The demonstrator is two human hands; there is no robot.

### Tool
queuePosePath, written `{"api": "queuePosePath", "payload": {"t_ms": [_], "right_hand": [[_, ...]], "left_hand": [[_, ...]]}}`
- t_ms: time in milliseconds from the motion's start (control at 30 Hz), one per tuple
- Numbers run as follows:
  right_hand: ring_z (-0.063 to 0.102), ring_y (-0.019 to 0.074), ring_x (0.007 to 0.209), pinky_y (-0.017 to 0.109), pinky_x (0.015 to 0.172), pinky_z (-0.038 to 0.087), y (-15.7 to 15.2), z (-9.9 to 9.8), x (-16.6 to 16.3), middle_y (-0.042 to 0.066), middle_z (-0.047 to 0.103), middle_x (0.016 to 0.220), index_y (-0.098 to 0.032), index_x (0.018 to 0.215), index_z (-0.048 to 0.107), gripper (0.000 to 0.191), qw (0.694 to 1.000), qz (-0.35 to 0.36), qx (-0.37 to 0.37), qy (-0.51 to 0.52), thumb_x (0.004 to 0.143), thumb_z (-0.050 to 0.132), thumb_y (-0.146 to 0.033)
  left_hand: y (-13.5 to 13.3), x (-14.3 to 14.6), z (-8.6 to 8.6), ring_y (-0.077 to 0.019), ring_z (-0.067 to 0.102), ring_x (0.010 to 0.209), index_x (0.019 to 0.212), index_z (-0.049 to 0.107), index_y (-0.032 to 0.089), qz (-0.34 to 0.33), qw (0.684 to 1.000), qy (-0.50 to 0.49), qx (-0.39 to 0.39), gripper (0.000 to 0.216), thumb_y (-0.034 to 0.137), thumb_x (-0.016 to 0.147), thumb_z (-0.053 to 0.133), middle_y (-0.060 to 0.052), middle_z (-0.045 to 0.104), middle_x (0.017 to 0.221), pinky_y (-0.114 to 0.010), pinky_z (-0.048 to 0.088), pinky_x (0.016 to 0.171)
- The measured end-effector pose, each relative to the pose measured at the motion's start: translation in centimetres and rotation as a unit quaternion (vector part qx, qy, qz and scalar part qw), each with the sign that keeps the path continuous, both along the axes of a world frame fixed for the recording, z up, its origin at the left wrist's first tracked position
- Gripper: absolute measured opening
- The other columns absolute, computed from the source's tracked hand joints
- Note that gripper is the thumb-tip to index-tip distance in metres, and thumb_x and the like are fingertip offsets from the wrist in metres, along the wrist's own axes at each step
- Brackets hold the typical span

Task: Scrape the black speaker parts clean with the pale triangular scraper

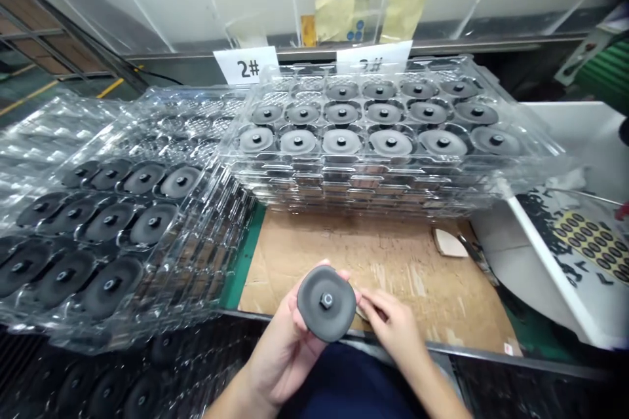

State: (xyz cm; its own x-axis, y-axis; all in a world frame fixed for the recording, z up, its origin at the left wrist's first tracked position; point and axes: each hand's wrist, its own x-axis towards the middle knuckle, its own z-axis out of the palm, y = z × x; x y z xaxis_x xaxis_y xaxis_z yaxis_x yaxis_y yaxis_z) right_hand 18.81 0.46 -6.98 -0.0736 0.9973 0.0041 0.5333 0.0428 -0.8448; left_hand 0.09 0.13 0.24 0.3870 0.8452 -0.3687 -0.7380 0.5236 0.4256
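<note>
My left hand (281, 355) is wrapped round a dark grey rounded disc part (319, 314) with a raised hub at its centre. The hub side faces up towards me, over the front edge of the bench. Close to the disc's right edge is my right hand (397, 325), its thumb and fingers pinched together. A thin pale edge shows by those fingertips, but what it belongs to is too small to name. Similar discs sit in rows in a clear plastic tray (344, 158) at the back and in another clear tray (162, 226) on the left.
Under my hands lies a brown cardboard sheet (344, 242). A white pad (451, 243) rests near its right side. On the right, a white bin (550, 275) holds black scraps and a yellow sheet (592, 242) of dark ovals. Paper signs (246, 65) stand behind the stacked trays.
</note>
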Motion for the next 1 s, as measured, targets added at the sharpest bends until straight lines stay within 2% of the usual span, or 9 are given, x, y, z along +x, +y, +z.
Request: {"api": "queuePosePath", "payload": {"t_ms": [200, 267, 367, 433, 600, 700, 767, 900, 1000], "right_hand": [[0.059, 0.0135, 0.076, 0.022, 0.061, 0.047, 1.2, 9.5, -2.9, 0.002, 0.063, 0.094, -0.026, 0.108, 0.058, 0.023, 0.998, -0.037, 0.048, 0.034, 0.086, 0.049, -0.024], [0.058, 0.0137, 0.081, 0.022, 0.069, 0.047, 1.5, 12.3, -4.8, 0.003, 0.063, 0.093, -0.023, 0.108, 0.057, 0.025, 0.99, 0.059, 0.111, 0.059, 0.085, 0.049, -0.016], [0.057, 0.012, 0.074, 0.021, 0.066, 0.047, 1.8, 13.9, -6.8, 0.002, 0.061, 0.084, -0.02, 0.101, 0.06, 0.023, 0.969, 0.238, 0.065, 0.029, 0.084, 0.046, -0.011], [0.056, 0.0116, 0.071, 0.022, 0.063, 0.046, 2.0, 13.7, -7.7, 0.002, 0.06, 0.082, -0.021, 0.098, 0.061, 0.023, 0.965, 0.261, 0.031, -0.004, 0.085, 0.046, -0.01], [0.057, 0.0148, 0.076, 0.025, 0.071, 0.047, 2.0, 13.3, -8.5, 0.007, 0.062, 0.083, -0.013, 0.109, 0.057, 0.028, 0.967, 0.201, 0.146, 0.049, 0.084, 0.045, -0.009], [0.057, 0.0103, 0.065, 0.018, 0.06, 0.046, 1.5, 13.4, -6.2, 0.002, 0.062, 0.076, -0.02, 0.099, 0.063, 0.023, 0.964, 0.26, 0.027, 0.047, 0.083, 0.049, -0.012], [0.057, 0.0101, 0.063, 0.017, 0.055, 0.044, 1.1, 12.5, -3.8, -0.001, 0.062, 0.075, -0.026, 0.095, 0.065, 0.019, 0.98, 0.195, -0.033, 0.027, 0.084, 0.051, -0.018], [0.06, 0.0153, 0.074, 0.022, 0.059, 0.047, 1.2, 6.9, -0.2, 0.002, 0.065, 0.091, -0.027, 0.101, 0.064, 0.022, 0.997, -0.044, -0.048, 0.039, 0.083, 0.051, -0.034], [0.058, 0.0151, 0.063, 0.027, 0.058, 0.048, 1.8, 1.5, 0.0, 0.005, 0.065, 0.087, -0.023, 0.095, 0.067, 0.026, 0.994, -0.084, -0.059, 0.034, 0.08, 0.053, -0.038]], "left_hand": [[0.0, -0.7, 0.3, -0.0226, 0.058, 0.104, 0.113, 0.058, 0.026, 0.009, 1.0, -0.017, -0.016, 0.053, 0.03, 0.062, 0.073, -0.005, 0.063, 0.115, -0.029, 0.045, 0.089], [0.2, -0.8, 0.4, -0.019, 0.06, 0.099, 0.111, 0.059, 0.024, 0.011, 0.999, 0.002, -0.032, 0.048, 0.025, 0.065, 0.072, -0.005, 0.066, 0.108, -0.026, 0.047, 0.085], [0.3, -1.2, 0.5, -0.0171, 0.061, 0.095, 0.104, 0.063, 0.024, 0.021, 0.998, 0.031, -0.05, 0.046, 0.02, 0.06, 0.075, -0.004, 0.067, 0.104, -0.023, 0.047, 0.082], [0.3, -1.5, 0.6, -0.0156, 0.062, 0.091, 0.101, 0.064, 0.024, 0.034, 0.997, 0.046, -0.053, 0.045, 0.018, 0.058, 0.077, -0.002, 0.068, 0.1, -0.021, 0.048, 0.079], [0.5, -1.9, 1.1, -0.0162, 0.061, 0.089, 0.096, 0.065, 0.018, -0.002, 0.997, 0.045, -0.058, 0.033, 0.024, 0.065, 0.072, -0.004, 0.068, 0.091, -0.025, 0.045, 0.086], [0.6, -2.1, 1.1, -0.0159, 0.062, 0.089, 0.097, 0.065, 0.021, 0.005, 0.998, 0.018, -0.055, 0.051, 0.015, 0.049, 0.081, -0.003, 0.068, 0.096, -0.022, 0.046, 0.081], [0.6, -2.1, 1.0, -0.0169, 0.062, 0.091, 0.1, 0.064, 0.022, 0.019, 0.998, -0.003, -0.054, 0.057, 0.014, 0.047, 0.082, -0.003, 0.067, 0.1, -0.021, 0.048, 0.079], [0.6, -1.3, 0.8, -0.022, 0.063, 0.093, 0.109, 0.059, 0.023, -0.004, 0.997, -0.059, -0.051, 0.044, 0.01, 0.067, 0.068, -0.003, 0.066, 0.103, -0.029, 0.049, 0.079], [0.5, -0.7, 0.7, -0.0245, 0.061, 0.098, 0.113, 0.056, 0.024, -0.023, 0.994, -0.1, -0.043, 0.042, 0.008, 0.074, 0.059, -0.004, 0.064, 0.107, -0.036, 0.047, 0.086]]}}
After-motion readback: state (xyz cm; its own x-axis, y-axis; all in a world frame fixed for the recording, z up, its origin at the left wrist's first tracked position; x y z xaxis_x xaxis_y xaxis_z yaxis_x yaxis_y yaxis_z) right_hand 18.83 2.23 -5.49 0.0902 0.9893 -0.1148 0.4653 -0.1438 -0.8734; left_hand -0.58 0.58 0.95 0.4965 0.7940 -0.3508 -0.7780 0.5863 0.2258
